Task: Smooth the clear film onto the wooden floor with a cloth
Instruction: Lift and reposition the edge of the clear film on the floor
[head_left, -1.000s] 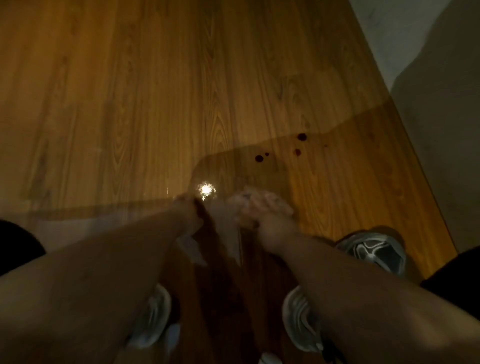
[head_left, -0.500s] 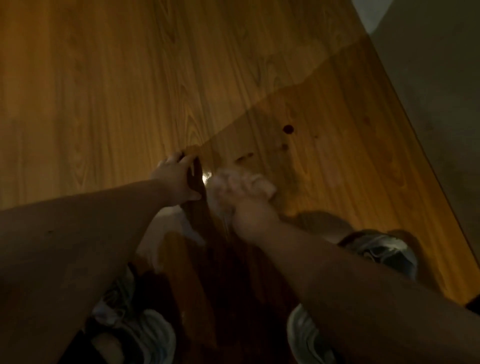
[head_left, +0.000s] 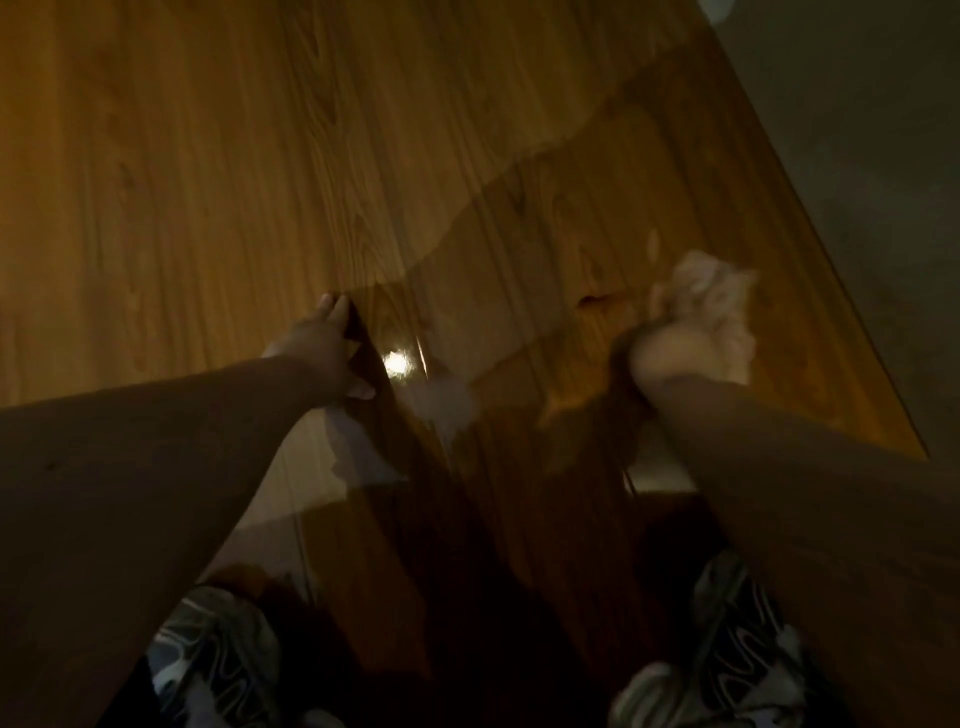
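Gripping the cloth (head_left: 711, 296), my right hand (head_left: 670, 358) had swept rightward over the film (head_left: 597, 218); my left hand (head_left: 317, 353) pressed it flat.

Dim, warm light; bright glare spot (head_left: 397, 362) on wooden floor (head_left: 208, 182); near foreground in deep shadow; cloth (head_left: 711, 306) motion-blurred.

Two grey-and-white patterned sneakers are seen at the bottom edge, the left sneaker (head_left: 218, 660) and the right sneaker (head_left: 727, 644) set well apart in deep shadow. A dull grey surface (head_left: 857, 208) is shown bordering the wooden floor (head_left: 208, 182) on the right. A bright glare spot (head_left: 397, 362) is caught near the centre, with a small dark mark (head_left: 589, 300) to its right.
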